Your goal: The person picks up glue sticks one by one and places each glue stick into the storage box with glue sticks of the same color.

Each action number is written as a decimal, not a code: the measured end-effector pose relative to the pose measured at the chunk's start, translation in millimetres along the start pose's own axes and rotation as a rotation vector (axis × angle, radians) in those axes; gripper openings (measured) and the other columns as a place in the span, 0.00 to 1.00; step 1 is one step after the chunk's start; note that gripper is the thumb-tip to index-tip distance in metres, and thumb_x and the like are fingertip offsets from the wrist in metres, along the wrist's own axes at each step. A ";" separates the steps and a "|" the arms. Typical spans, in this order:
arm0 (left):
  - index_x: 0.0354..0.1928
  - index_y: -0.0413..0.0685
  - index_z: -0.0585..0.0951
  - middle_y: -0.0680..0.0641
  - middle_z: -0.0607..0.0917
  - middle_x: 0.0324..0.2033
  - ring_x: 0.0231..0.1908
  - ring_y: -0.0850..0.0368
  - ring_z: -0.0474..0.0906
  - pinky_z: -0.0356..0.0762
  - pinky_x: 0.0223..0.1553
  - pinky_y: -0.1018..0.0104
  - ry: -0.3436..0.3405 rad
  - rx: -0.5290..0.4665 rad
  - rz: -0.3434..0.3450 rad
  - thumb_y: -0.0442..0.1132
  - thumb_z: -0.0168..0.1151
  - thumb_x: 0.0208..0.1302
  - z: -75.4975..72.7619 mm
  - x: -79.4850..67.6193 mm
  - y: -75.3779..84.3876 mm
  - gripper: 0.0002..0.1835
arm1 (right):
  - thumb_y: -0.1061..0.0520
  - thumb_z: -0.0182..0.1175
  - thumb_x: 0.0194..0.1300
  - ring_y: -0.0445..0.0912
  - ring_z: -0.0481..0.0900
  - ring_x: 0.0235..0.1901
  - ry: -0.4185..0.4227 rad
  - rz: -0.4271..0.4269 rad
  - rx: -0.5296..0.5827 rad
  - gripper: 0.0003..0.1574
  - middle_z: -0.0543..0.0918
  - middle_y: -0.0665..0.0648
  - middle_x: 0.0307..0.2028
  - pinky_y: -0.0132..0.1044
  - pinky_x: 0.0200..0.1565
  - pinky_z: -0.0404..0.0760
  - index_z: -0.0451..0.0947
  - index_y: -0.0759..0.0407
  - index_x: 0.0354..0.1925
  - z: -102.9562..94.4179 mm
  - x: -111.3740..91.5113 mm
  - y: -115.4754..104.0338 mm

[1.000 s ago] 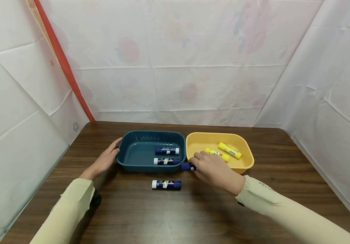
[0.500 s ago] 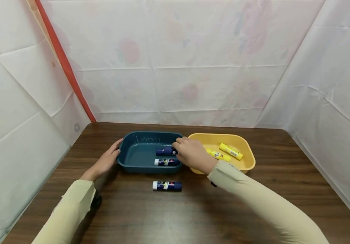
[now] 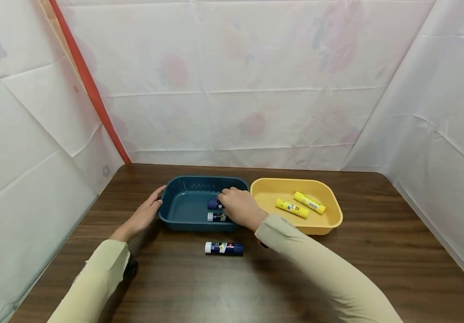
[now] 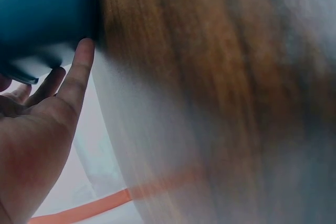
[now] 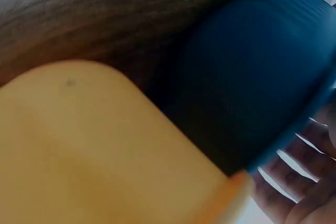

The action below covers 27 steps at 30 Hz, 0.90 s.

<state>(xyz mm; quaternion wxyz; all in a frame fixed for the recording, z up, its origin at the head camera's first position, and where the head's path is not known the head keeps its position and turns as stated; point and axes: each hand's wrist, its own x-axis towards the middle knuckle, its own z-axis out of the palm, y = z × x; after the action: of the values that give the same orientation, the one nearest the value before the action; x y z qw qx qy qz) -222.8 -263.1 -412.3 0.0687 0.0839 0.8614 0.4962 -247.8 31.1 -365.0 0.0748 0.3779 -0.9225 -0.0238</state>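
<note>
My right hand (image 3: 238, 207) reaches over the right side of the blue bin (image 3: 175, 226) and pinches a dark blue glue stick (image 3: 214, 205), its plain end pointing left. Just nearer in the bin lies another glue stick (image 3: 216, 217) with a white end, partly covered by the hand. In the right wrist view, the right fingers (image 5: 294, 177) show beyond the blue rim; the glue stick is hidden there. My left hand (image 3: 145, 217) rests at the bin's left end, with fairly straight fingers (image 4: 76, 80) against its outer wall.
A yellow bin (image 3: 321, 229) stands right beside the blue one, with two yellow glue sticks (image 3: 292, 208) inside. On the wooden table (image 3: 175, 287), in front of the blue bin, lies another dark blue glue stick (image 3: 224, 248). White sheets hang at the back and sides.
My right hand has moved left from the front of the yellow bin to over the blue bin, carrying the dark blue glue stick. The left hand has stayed at the bin's end.
</note>
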 end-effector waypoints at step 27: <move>0.76 0.48 0.42 0.29 0.50 0.69 0.64 0.30 0.56 0.65 0.56 0.37 0.011 0.010 -0.010 0.41 0.29 0.77 1.0 -0.6 1.4 0.28 | 0.59 0.57 0.68 0.45 0.75 0.34 -0.089 0.051 0.045 0.11 0.78 0.55 0.37 0.33 0.38 0.79 0.83 0.57 0.46 20.6 13.7 2.7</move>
<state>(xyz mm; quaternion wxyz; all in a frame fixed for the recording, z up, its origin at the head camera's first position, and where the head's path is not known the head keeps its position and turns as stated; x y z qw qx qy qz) -221.9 -261.6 -411.6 0.0659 0.0772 0.8647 0.4919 -262.5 23.2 -383.5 0.0258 0.3543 -0.9346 -0.0178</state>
